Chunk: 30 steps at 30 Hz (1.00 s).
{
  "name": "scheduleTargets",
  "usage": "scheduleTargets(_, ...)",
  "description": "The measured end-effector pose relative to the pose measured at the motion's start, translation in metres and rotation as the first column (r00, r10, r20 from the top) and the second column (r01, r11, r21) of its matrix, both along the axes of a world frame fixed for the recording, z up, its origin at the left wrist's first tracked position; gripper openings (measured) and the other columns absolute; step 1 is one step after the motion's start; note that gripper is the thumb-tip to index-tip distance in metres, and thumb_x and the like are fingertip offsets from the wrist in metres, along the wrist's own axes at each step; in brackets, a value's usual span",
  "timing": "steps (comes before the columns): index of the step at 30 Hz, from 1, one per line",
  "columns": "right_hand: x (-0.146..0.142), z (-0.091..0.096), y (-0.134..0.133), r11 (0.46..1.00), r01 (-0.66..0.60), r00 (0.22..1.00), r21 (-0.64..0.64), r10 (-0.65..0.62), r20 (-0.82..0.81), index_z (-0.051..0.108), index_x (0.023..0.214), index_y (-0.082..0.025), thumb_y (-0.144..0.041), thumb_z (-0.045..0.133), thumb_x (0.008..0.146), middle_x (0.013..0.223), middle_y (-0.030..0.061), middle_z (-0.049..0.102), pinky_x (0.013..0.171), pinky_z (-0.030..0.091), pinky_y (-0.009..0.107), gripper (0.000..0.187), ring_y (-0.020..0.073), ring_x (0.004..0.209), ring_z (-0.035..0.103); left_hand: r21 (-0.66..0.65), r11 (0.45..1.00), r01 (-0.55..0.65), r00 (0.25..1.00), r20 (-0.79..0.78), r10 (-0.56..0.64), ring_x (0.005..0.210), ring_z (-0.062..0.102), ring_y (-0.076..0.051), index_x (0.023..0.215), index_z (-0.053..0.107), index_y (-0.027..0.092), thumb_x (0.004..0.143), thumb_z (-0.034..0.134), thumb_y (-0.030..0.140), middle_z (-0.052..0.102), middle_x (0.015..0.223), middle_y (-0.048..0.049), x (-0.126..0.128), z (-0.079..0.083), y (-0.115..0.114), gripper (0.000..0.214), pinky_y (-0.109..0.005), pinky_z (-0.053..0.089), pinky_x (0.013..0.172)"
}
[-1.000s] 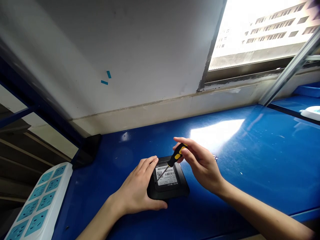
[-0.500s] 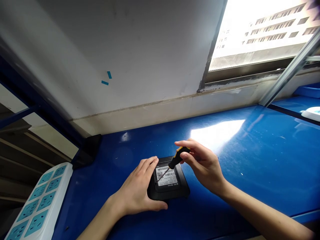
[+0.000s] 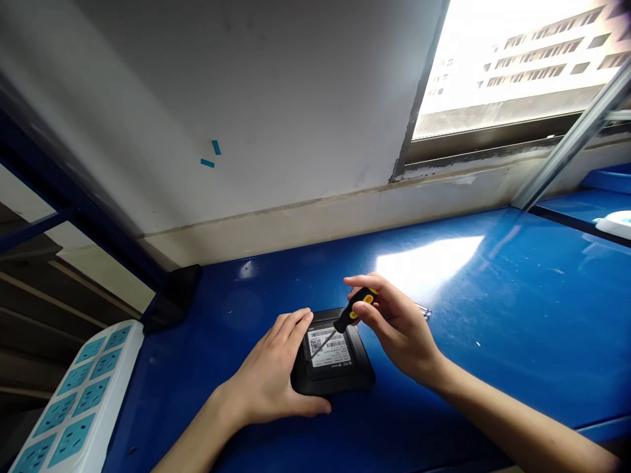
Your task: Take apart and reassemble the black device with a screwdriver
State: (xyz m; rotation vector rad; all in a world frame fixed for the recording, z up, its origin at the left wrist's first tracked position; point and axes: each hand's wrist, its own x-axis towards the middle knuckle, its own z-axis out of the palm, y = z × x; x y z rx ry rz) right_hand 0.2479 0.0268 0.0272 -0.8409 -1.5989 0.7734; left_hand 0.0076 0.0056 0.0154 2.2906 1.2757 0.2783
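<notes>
A black boxy device (image 3: 362, 376) with a white barcode label (image 3: 335, 351) lies on the blue table, label side up. My left hand (image 3: 269, 368) grips its left side, thumb along the near edge and fingers at the far edge. In my right hand (image 3: 399, 325) is a screwdriver (image 3: 355, 309) with a black and yellow handle, held between thumb and fingers. Its shaft slants down to the left, and the tip meets the device at the label's left edge. What lies under the tip is too small to make out.
Behind my right hand lies a small shiny metal item (image 3: 424, 310), partly hidden. A white power strip (image 3: 101, 394) with teal sockets stands at the left. The blue table (image 3: 517, 315) runs back to a wall (image 3: 276, 131) and window. A metal post (image 3: 566, 138) rises at the right.
The screwdriver handle has rolled in my right fingers, showing more yellow, and my right hand has shifted slightly. More of the metal item shows behind it. Left hand and device stay put.
</notes>
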Motion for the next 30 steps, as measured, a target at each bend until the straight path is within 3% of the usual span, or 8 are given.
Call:
scheduleTargets(8, 0.000, -0.002, 0.000, 0.996, -0.091, 0.996, -0.020, 0.090, -0.020, 0.056, 0.133, -0.030, -0.034, 0.054, 0.103, 0.102, 0.0025, 0.070, 0.080, 0.064, 0.031, 0.030, 0.0148, 0.088, 0.074, 0.006, 1.000, -0.005, 1.000, -0.003, 0.005, 0.149, 0.034, -0.039, 0.158, 0.034, 0.022, 0.059, 0.094, 0.057, 0.038, 0.162, -0.0147, 0.001, 0.001, -0.001, 0.121, -0.057, 0.037, 0.121)
scheduleTargets(15, 0.015, 0.009, 0.020, 0.989, 0.149, 0.968, -0.007, -0.147, -0.205, 0.058, 0.116, -0.026, -0.036, 0.065, 0.096, 0.096, 0.0017, 0.074, 0.073, 0.066, 0.033, 0.023, 0.0153, 0.076, 0.075, -0.012, 1.000, 0.005, 1.000, -0.001, -0.005, 0.151, 0.031, -0.040, 0.162, 0.026, 0.023, 0.064, 0.089, 0.063, 0.034, 0.165, -0.0146, 0.000, 0.002, -0.001, 0.123, -0.058, 0.036, 0.121)
scheduleTargets(20, 0.022, 0.010, 0.028, 0.966, 0.260, 0.954, -0.004, -0.258, -0.156, 0.060, 0.114, -0.023, -0.039, 0.065, 0.096, 0.094, 0.0037, 0.075, 0.071, 0.066, 0.034, 0.024, 0.0154, 0.072, 0.074, -0.001, 1.000, 0.011, 0.999, 0.035, -0.011, 0.150, 0.033, -0.042, 0.162, 0.027, 0.027, 0.065, 0.090, 0.062, 0.035, 0.164, -0.0138, 0.000, 0.002, -0.002, 0.121, -0.060, 0.037, 0.119)
scheduleTargets(30, 0.023, 0.011, 0.027, 0.929, 0.370, 0.926, 0.032, -0.365, -0.100, 0.061, 0.114, -0.023, -0.037, 0.065, 0.095, 0.095, 0.0044, 0.076, 0.073, 0.066, 0.036, 0.024, 0.0171, 0.074, 0.075, 0.009, 1.000, 0.025, 0.999, 0.029, -0.026, 0.151, 0.031, -0.040, 0.161, 0.028, 0.023, 0.065, 0.088, 0.066, 0.035, 0.165, -0.0152, 0.000, 0.003, -0.001, 0.121, -0.059, 0.035, 0.122)
